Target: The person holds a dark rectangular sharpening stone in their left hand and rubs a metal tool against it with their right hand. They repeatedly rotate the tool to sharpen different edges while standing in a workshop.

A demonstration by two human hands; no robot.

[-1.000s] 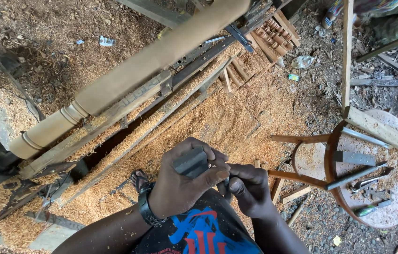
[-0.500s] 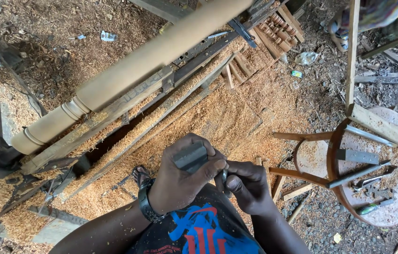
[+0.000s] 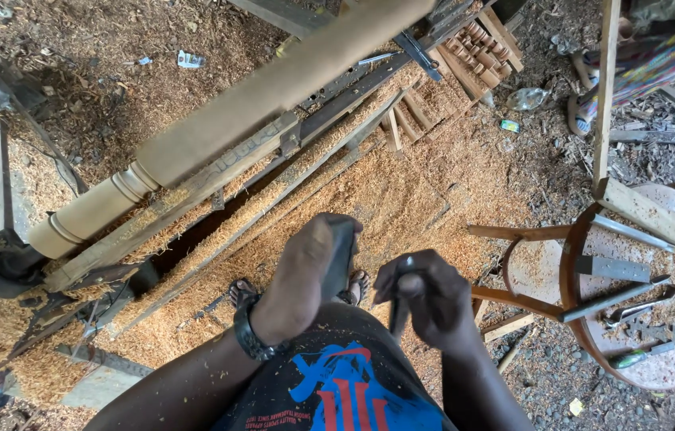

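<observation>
Head view, looking down at a wood lathe on a floor point(image 3: 465, 183) deep in shavings. Left hand point(image 3: 301, 279) is closed around a dark flat block point(image 3: 341, 259), probably a sharpening stone, held near the lap, centre of frame. Right hand point(image 3: 425, 299) is clamped on a thin dark metal tool point(image 3: 400, 307), its shaft upright in the fist, just right of the block; whether the tip touches the block cannot be told. State of the work, as a judgement: the long pale wooden spindle point(image 3: 242, 108) sits on the lathe, running from near left to far centre, blurred as if turning; its left end already carries cut rings and beads point(image 3: 118, 187), while the long stretch toward the far end is plain and smooth, so most of the profile appears not yet cut. The heavy drift of shavings under the lathe bed point(image 3: 218, 179) suggests much roughing is done. Neither hand is at the spindle; both are on the tool and block. Finished turned pieces lie stacked point(image 3: 481, 44) at far centre. At right, a round stool top point(image 3: 673, 351) serves as tabletop, with several long metal tools point(image 3: 613, 267) and a green-handled one point(image 3: 633, 357). Packages and litter: a small white and blue wrapper point(image 3: 190, 59) far left on the ground; a small teal scrap point(image 3: 509, 125) and a clear crumpled plastic bottle point(image 3: 527, 98) far right of centre. No signs visible.
</observation>
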